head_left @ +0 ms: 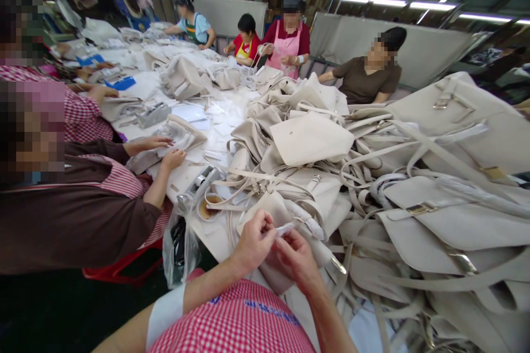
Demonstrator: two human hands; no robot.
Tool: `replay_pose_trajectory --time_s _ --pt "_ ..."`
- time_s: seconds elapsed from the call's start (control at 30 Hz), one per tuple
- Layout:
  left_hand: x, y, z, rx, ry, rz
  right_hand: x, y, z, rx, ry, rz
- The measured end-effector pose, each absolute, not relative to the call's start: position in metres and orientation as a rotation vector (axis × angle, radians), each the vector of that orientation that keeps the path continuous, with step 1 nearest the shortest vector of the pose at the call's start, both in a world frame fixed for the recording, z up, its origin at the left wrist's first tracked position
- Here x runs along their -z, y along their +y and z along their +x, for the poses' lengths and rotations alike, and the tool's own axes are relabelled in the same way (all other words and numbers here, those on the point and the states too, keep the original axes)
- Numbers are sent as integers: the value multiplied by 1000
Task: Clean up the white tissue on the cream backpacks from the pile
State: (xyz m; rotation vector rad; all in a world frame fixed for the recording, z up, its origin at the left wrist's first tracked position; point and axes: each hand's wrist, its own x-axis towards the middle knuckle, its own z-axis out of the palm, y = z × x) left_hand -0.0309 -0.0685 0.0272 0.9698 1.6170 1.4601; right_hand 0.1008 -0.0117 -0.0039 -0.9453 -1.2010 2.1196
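Note:
Both of my hands meet over a beige handbag [269,204] at the table's near edge. My left hand [255,237] is closed, its fingers pinching a strip of white wrapping [284,229]. From the other side, my right hand [296,256] also has its fingers closed on the wrapping. The strip stands out between the two sets of fingertips. Just beyond them, a handle wrapped in white film [308,219] lies on the bag. A metal fitting [338,265] shows to the right of my right hand. My fingers partly cover the bag.
A big heap of beige bags [312,138] with loose straps fills the right side. A tape dispenser [201,182] and a round amber tape roll [210,207] sit to the left. A co-worker's hands [165,149] handle a bag there. A plastic bag [178,248] hangs off the edge.

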Motion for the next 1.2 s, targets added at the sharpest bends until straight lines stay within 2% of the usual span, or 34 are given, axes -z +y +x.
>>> replay_pose_trajectory --time_s 0.33,0.53,0.67,0.93,1.0,1.13,1.2 --pt "-16 -64 -27 -1376 1298 467 3 -12 89 -1854 -1227 -1134" --pt "-18 -65 -25 -1440 1462 631 -8 -18 99 -1897 -1152 -1223" --pt "-18 -67 -25 -1416 1429 696 -11 -24 98 -1902 -1188 -1135" --pt "-7 -67 -37 -1307 1371 749 -8 -18 104 -1711 -1507 -1239" --pt "-5 -66 -46 -1313 1419 740 -20 -14 125 -1546 -1726 -1301" --pt "8 -68 -71 -1329 1621 762 -33 12 158 -833 -1815 -1374" --pt "25 -72 -82 -1327 1720 758 -30 33 157 -725 -1876 -1270"
